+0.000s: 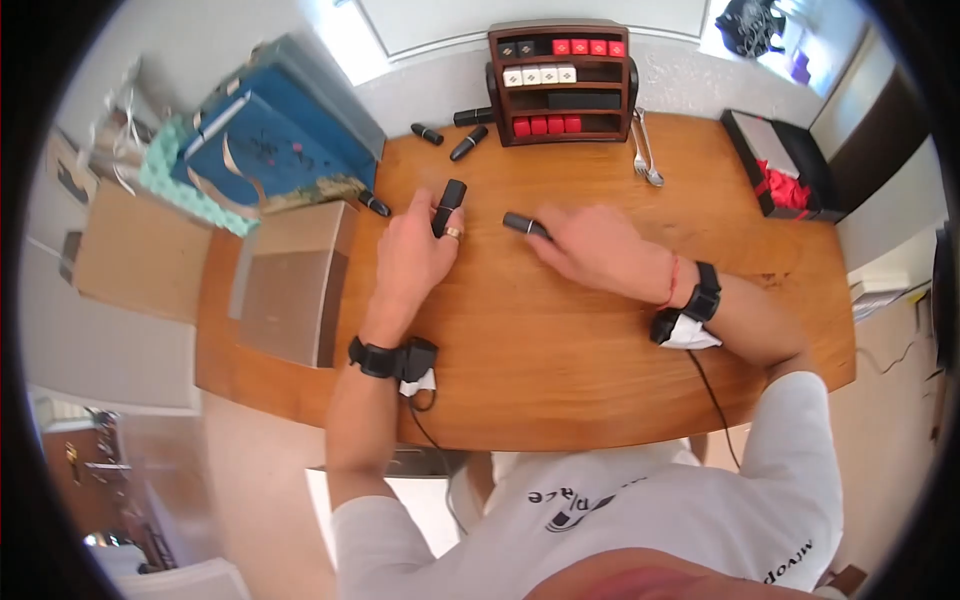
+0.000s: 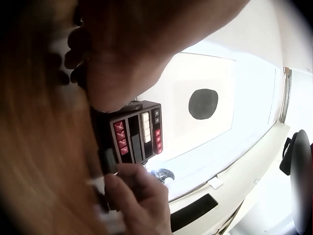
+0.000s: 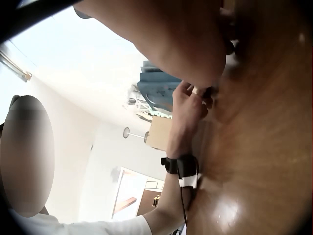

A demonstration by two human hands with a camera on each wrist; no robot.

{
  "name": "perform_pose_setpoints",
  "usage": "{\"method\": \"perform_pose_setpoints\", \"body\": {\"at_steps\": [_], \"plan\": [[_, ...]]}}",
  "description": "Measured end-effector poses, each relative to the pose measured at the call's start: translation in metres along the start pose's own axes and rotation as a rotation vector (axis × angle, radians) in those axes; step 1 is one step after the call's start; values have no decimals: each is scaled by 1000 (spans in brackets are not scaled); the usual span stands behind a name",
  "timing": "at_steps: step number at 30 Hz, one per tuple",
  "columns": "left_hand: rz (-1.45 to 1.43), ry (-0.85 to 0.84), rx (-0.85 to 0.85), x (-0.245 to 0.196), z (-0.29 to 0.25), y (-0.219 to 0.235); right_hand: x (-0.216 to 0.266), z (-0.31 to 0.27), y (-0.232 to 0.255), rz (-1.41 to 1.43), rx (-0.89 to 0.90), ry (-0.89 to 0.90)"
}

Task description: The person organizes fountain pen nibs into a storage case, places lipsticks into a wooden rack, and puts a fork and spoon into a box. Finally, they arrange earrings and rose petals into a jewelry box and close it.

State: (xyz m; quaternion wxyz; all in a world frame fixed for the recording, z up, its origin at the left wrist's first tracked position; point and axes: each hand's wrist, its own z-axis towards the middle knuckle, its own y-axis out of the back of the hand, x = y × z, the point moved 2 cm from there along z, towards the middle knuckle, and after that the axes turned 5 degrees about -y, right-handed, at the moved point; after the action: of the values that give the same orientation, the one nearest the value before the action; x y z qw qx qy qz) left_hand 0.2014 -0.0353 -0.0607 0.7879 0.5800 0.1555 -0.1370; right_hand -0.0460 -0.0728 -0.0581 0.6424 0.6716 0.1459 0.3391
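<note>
My left hand [image 1: 412, 250] grips a black lipstick tube [image 1: 453, 195], its upper end standing out past the fingers. To its right, my right hand [image 1: 605, 248] pinches a second black lipstick tube [image 1: 520, 223] by one end; a thin silver band shows on it. A short gap of tabletop separates the two tubes. In the left wrist view the right hand [image 2: 139, 198] appears below the rack, thumb and fingers closed together. The right wrist view shows the left hand [image 3: 188, 107] partly hidden behind the near hand.
More lipsticks [image 1: 468, 143] lie at the back left of the wooden table [image 1: 560, 380]. Behind them stands a brown rack [image 1: 560, 88] of red, white and black pieces. A fork and spoon [image 1: 645, 155] lie beside it. Blue bag [image 1: 270, 140] and box [image 1: 290, 285] stand left, gift box [image 1: 780, 165] right.
</note>
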Motion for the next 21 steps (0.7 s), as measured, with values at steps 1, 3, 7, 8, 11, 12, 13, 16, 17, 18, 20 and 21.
{"method": "perform_pose_setpoints", "body": {"at_steps": [1, 3, 7, 8, 11, 12, 13, 16, 17, 18, 20, 21], "plan": [[-72, 46, -7, 1, -1, -1, -6, 0, 8, 31, -21, -15], [-69, -40, -49, 2, -1, -5, -24, 5, 30, 235, -325, 11], [-284, -52, -157, -14, -1, -8, -64, 19, 67, 201, -765, 148], [-357, -40, -183, -19, 1, -6, -73, 21, 75, 151, -895, 219], [-435, -105, -187, -62, 13, 7, -98, 28, 89, 78, -1048, 275], [-431, -102, -193, -72, 20, 10, -106, 32, 91, 43, -1061, 271], [-361, -220, -223, -83, 29, 11, -111, 34, 91, 7, -1071, 268], [-232, -344, -278, -114, 52, 17, -121, 39, 89, -106, -1029, 266], [-176, -354, -291, -122, 59, 18, -123, 39, 88, -108, -1035, 268], [-174, -358, -295, -126, 67, 15, -123, 38, 86, -152, -994, 251], [-196, -406, -317, -130, 79, 9, -124, 39, 82, -197, -959, 230], [-196, -410, -316, -133, 83, 6, -123, 40, 80, -206, -938, 212]]}}
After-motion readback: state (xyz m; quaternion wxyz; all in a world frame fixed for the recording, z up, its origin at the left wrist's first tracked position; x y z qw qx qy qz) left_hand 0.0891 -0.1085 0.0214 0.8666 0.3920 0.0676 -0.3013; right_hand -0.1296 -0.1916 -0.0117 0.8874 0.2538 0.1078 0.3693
